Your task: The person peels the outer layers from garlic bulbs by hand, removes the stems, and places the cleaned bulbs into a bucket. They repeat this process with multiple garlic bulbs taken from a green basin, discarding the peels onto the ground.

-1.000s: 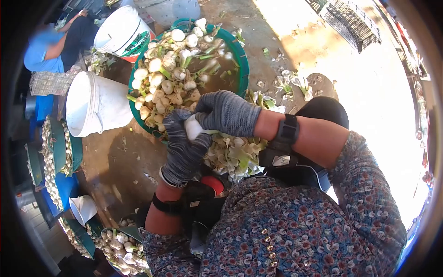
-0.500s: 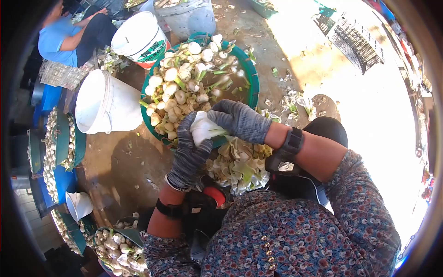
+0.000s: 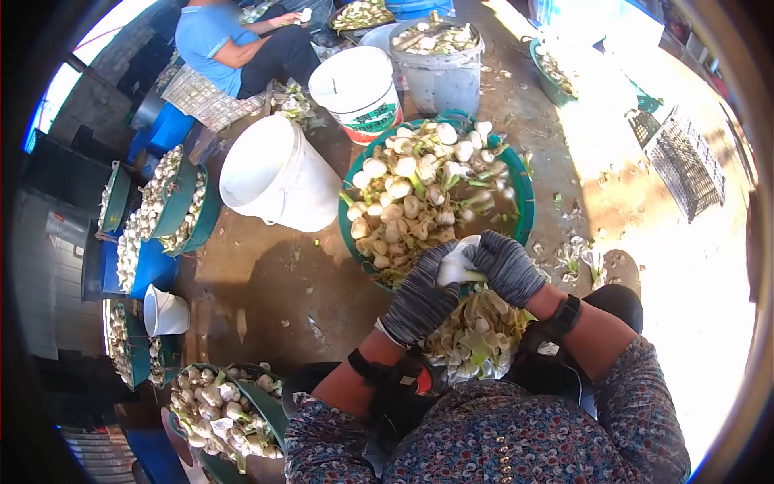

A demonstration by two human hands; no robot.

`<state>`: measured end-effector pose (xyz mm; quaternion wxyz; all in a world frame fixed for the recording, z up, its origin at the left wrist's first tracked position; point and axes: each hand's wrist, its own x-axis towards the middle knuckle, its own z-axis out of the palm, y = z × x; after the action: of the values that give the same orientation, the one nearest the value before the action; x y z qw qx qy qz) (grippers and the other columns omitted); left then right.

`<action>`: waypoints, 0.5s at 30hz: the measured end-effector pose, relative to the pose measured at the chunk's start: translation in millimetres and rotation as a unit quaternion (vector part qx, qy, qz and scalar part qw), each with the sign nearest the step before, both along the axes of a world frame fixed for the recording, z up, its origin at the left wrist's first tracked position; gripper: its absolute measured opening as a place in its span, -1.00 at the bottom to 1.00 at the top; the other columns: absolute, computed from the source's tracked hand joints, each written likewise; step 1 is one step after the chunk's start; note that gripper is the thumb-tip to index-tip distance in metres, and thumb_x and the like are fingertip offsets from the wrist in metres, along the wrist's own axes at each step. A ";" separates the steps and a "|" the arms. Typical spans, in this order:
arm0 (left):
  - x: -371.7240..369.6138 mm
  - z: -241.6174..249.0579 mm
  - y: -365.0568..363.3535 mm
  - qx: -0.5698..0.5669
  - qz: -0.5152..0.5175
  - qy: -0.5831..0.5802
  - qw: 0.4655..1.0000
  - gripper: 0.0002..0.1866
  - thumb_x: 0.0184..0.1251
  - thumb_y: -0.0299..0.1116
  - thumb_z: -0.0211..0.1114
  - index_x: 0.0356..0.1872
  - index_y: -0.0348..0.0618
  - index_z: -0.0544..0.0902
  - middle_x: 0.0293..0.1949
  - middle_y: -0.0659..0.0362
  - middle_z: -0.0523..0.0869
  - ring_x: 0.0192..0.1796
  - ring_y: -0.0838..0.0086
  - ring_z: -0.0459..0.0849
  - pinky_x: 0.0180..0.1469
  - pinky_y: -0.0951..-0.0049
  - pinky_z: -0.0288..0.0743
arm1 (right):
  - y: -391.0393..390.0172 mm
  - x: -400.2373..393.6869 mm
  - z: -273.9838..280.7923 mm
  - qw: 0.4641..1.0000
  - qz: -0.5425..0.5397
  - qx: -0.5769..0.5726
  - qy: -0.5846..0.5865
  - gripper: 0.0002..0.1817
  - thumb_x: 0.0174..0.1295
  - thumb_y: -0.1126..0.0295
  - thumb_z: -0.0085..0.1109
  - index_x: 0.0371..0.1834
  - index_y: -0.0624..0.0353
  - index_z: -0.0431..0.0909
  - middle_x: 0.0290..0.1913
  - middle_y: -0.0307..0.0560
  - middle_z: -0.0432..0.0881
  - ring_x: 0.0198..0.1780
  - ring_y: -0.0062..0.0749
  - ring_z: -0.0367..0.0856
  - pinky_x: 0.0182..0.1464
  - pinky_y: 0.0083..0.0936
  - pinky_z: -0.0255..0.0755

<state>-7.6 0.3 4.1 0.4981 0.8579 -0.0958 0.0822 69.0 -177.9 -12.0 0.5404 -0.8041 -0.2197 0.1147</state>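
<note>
A white garlic bulb point(image 3: 459, 266) with a pale green stem is held between my two hands, above the near rim of a green tub. My left hand point(image 3: 423, 292), in a grey striped glove, is closed around the bulb's left side. From the other side my right hand point(image 3: 506, 266), gloved alike, grips it with bent fingers; its fingertips partly cover the bulb. The green tub point(image 3: 524, 189) holds a heap of trimmed garlic bulbs point(image 3: 399, 185). Just below my hands lies a pile of peeled garlic skins and leaves point(image 3: 476, 335).
White buckets point(image 3: 278, 173) point(image 3: 355, 89) and a grey bucket point(image 3: 439, 77) stand beyond the tub. Another person point(image 3: 234, 48) sits at upper left. A basin of garlic point(image 3: 222, 407) is at lower left, with several more at far left. A plastic crate point(image 3: 685, 165) lies at right.
My view has turned left, so the tub and my hands appear farther right and lower. Both hands still hold the garlic bulb, and my fingers now cover more of it.
</note>
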 end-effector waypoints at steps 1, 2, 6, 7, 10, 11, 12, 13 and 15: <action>1.5 1.2 -0.5 0.029 0.000 -0.049 0.998 -0.46 0.17 -0.47 0.15 0.24 -0.27 0.38 0.05 -0.10 0.58 0.10 0.12 0.60 0.18 0.28 0.45 | -2.3 4.1 0.4 0.995 -0.005 0.030 0.097 -0.75 0.36 0.27 0.11 -0.14 0.26 0.58 -0.27 -0.05 0.66 -0.22 -0.39 0.60 -0.15 -0.45 0.49; 1.4 0.8 0.8 0.033 0.001 -0.054 0.998 -0.46 0.17 -0.47 0.15 0.24 -0.27 0.38 0.05 -0.10 0.58 0.10 0.12 0.60 0.18 0.28 0.45 | -2.7 7.5 2.9 0.979 -0.012 0.059 0.194 -0.72 0.40 0.27 0.08 -0.08 0.29 0.58 -0.21 -0.17 0.67 -0.17 -0.63 0.55 -0.09 -0.55 0.47; -6.0 -5.5 9.9 -0.156 -0.029 0.076 0.984 -0.47 0.15 -0.56 0.18 0.22 -0.25 0.40 0.12 -0.02 0.57 0.11 0.24 0.60 0.23 0.30 0.45 | -8.6 18.5 9.6 0.961 0.032 0.073 0.263 -0.69 0.39 0.24 0.11 -0.07 0.30 0.59 -0.23 -0.20 0.67 -0.22 -0.66 0.53 -0.13 -0.57 0.47; -5.8 -4.0 14.3 -0.421 -0.063 0.161 0.890 -0.49 0.16 -0.51 0.21 0.20 -0.23 0.41 0.12 -0.02 0.57 0.08 0.23 0.62 0.19 0.31 0.48 | -10.3 16.4 14.3 0.978 0.047 -0.060 0.193 -0.68 0.32 0.20 0.17 -0.13 0.28 0.59 -0.30 0.00 0.67 -0.20 -0.47 0.61 -0.16 -0.45 0.49; -4.9 -10.7 27.3 -0.660 0.042 0.237 0.711 -0.53 0.25 -0.32 0.23 0.15 -0.30 0.44 0.04 -0.06 0.62 -0.03 0.23 0.67 0.04 0.32 0.58 | -10.6 -0.8 7.9 0.923 0.198 -0.327 -0.042 -0.65 0.22 0.12 0.13 -0.12 0.16 0.61 -0.23 0.16 0.67 -0.15 0.07 0.64 -0.10 -0.15 0.49; -2.0 -13.9 34.4 -0.664 0.063 0.226 0.710 -0.53 0.25 -0.31 0.22 0.15 -0.32 0.43 0.03 -0.05 0.62 -0.07 0.24 0.67 0.02 0.32 0.59 | -12.2 -10.2 10.8 0.924 0.197 -0.326 -0.038 -0.65 0.22 0.12 0.13 -0.12 0.16 0.61 -0.23 0.16 0.67 -0.15 0.07 0.64 -0.10 -0.15 0.49; 1.4 -16.7 39.6 -0.666 0.083 0.214 0.710 -0.52 0.26 -0.31 0.20 0.16 -0.35 0.42 0.02 -0.05 0.63 -0.10 0.24 0.67 -0.01 0.31 0.59 | -14.6 -20.6 17.8 0.881 0.293 -0.372 -0.007 -0.63 0.19 0.09 0.15 -0.11 0.14 0.61 -0.22 0.14 0.68 -0.15 0.07 0.65 -0.08 -0.12 0.49; 4.8 -19.2 41.5 -0.665 0.082 0.214 0.711 -0.52 0.26 -0.31 0.20 0.16 -0.35 0.42 0.02 -0.05 0.63 -0.10 0.24 0.67 -0.01 0.31 0.59 | -16.6 -28.1 21.0 0.826 0.385 -0.411 0.022 -0.61 0.16 0.07 0.17 -0.10 0.13 0.61 -0.21 0.12 0.68 -0.15 0.07 0.65 -0.06 -0.10 0.49; 13.2 -23.7 44.6 -0.670 0.085 0.206 0.708 -0.55 0.28 -0.31 0.16 0.13 -0.36 0.42 0.00 -0.06 0.63 -0.15 0.23 0.65 -0.06 0.29 0.59 | -22.4 -33.5 16.1 0.824 0.379 -0.421 0.005 -0.55 0.12 0.01 0.20 -0.06 0.10 0.61 -0.21 0.09 0.68 -0.12 0.04 0.64 -0.03 -0.10 0.47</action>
<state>5.6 45.0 -19.5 0.9404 0.2982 0.1627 -0.0124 35.5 -200.3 4.1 0.0651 -0.8063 -0.4346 0.3961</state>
